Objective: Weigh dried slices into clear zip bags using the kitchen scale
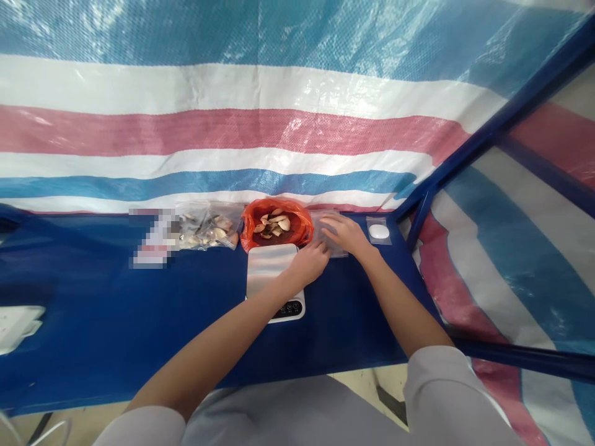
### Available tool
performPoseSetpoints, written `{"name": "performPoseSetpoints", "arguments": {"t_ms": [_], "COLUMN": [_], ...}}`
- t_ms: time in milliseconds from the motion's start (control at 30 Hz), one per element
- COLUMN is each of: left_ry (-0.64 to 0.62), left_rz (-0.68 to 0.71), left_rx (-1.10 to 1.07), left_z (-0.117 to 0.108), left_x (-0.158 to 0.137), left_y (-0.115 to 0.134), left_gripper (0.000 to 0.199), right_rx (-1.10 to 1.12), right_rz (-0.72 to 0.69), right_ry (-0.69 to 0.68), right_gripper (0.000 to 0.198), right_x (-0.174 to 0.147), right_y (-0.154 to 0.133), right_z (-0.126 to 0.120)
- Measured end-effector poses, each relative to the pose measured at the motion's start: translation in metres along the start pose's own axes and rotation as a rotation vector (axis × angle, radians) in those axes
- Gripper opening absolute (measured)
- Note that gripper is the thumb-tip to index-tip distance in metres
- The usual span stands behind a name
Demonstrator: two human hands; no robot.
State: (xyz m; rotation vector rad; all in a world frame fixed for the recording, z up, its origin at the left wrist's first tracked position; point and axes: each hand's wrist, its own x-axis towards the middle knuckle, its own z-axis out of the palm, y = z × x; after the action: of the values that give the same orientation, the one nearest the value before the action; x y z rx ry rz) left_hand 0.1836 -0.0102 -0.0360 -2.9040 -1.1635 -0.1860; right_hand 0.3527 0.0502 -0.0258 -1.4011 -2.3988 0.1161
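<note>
Clear plastic zip bags (339,250) lie flat at the back of the blue table, right of an open red plastic bag (304,218). My left hand (310,262) reaches across the scale, its fingers drawn together on the near edge of the clear bags. Over the same bags curves my right hand (348,234), thumb and fingers apart, touching the plastic. Dried pale-brown slices (274,225) fill the red bag. Directly in front of it sits a white digital kitchen scale (264,266), partly covered by my left forearm.
Filled clear bags of dried pieces (209,230) lie left of the red bag, beside a blurred-out patch. A small bag with a white oval object (379,231) lies at right. A white power strip (18,328) sits far left. Striped sheeting and a blue frame bar (465,148) bound the table (186,316).
</note>
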Motion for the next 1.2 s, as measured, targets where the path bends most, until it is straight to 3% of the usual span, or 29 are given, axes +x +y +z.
{"name": "performPoseSetpoints", "arguments": {"t_ms": [167, 367, 800, 1200], "left_ry": [0.075, 0.058, 0.05, 0.198], "left_rz": [0.018, -0.005, -0.035, 0.011], "left_rx": [0.016, 0.011, 0.024, -0.096], "left_z": [0.003, 0.007, 0.012, -0.012], "left_x": [-0.006, -0.01, -0.007, -0.018], "left_y": [0.001, 0.003, 0.002, 0.005], "left_gripper": [0.035, 0.045, 0.045, 0.034], "right_rx": [-0.04, -0.077, -0.036, -0.02], "right_rz": [-0.091, -0.202, -0.181, -0.06], "right_ry": [-0.045, -0.057, -0.062, 0.041], "right_gripper": [0.033, 0.038, 0.042, 0.042], "right_x": [0.004, 0.004, 0.001, -0.016], "right_y": [0.016, 0.021, 0.026, 0.009], "right_z": [0.017, 0.025, 0.032, -0.002]}}
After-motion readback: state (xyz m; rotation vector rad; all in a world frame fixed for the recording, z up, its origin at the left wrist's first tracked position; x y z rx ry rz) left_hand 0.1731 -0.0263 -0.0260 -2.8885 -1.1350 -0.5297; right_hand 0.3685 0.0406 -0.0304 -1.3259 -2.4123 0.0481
